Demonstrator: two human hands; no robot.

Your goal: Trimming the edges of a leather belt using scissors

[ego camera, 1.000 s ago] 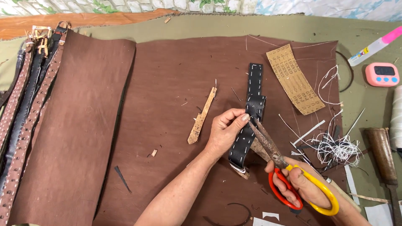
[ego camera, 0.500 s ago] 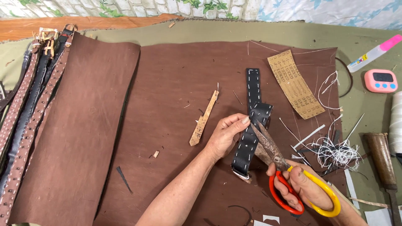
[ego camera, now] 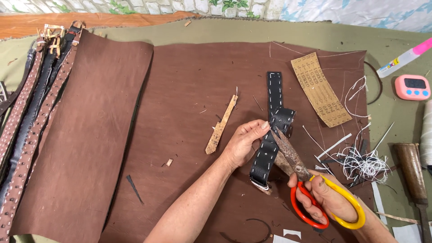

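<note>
Between both hands, left grip [ego camera: 245, 143] pinches black strap [ego camera: 269, 144]; right grip [ego camera: 328, 200] grasps scissors [ego camera: 310, 184], blades at strap.

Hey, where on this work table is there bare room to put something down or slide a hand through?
Freest: the brown leather sheet between its folded left flap and the tan offcut strip. The flap itself is bare too. Crowded: right of the black stitched strap, with sandpaper, tangled white thread, the scissors, and the belts at far left.
</note>
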